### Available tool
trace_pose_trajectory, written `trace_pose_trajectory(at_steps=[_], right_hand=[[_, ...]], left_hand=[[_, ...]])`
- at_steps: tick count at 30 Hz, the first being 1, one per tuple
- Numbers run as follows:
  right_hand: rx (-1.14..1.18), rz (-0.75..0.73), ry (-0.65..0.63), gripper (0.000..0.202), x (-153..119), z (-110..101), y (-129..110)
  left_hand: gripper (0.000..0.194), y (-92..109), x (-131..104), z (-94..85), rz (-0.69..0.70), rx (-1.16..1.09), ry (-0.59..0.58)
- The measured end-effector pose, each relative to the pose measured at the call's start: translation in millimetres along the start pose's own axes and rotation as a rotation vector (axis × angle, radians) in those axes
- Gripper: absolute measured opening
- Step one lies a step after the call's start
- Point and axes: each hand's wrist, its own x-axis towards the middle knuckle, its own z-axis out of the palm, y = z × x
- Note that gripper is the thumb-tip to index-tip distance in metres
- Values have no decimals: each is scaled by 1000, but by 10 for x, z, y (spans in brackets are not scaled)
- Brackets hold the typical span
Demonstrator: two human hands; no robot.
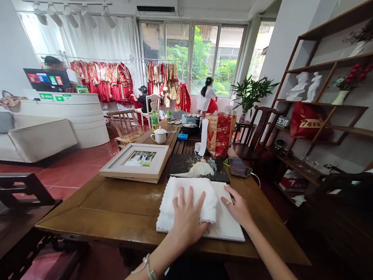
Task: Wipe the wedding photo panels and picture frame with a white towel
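Note:
My left hand (187,214) lies with fingers spread on a folded white cloth (171,199), pressing it against a flat white panel (229,223). The cloth has a fluffy surface and covers the left and middle of the panel. My right hand (237,206) rests at the panel's right side, its fingers stretched out and touching the surface near the edge. A dark photo panel (183,164) with a pale gown printed on it lies just beyond the cloth. Left of that, a framed photo (139,159) with a wide light border lies flat on the wooden table (114,210).
A lidded white teapot (160,134), a red-and-tan paper bag (220,137) and a phone (239,167) with a cable stand or lie farther along the table. A dark chair (256,134) and shelving are on the right. Several people are in the background.

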Motion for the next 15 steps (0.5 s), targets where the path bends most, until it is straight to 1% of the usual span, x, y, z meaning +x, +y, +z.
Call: trace_pose_trajectory(at_steps=[2, 4, 6, 8, 9, 11, 15], right_hand=[[-20, -1, -7, 46, -1, -14, 3], [-53, -15, -13, 45, -1, -28, -6], [-81, -63, -25, 43, -2, -39, -28], [-95, -126, -53, 38, -5, -45, -59], [-99, -151, -72, 36, -7, -45, -75], [-104, -172, -94, 34, -9, -41, -101], [-90, -149, -109, 37, 1, -32, -103]], left_hand=[[82, 87, 154, -7, 12, -10, -19], [78, 111, 314, -19, -9, -8, -17], [75, 83, 435, -36, -58, 1, -18], [72, 27, 476, -57, -92, 10, -22], [71, -2, 458, -69, -93, 14, -25], [70, -50, 345, -90, -68, 21, -23], [73, -48, -74, -97, 29, 13, -33]])
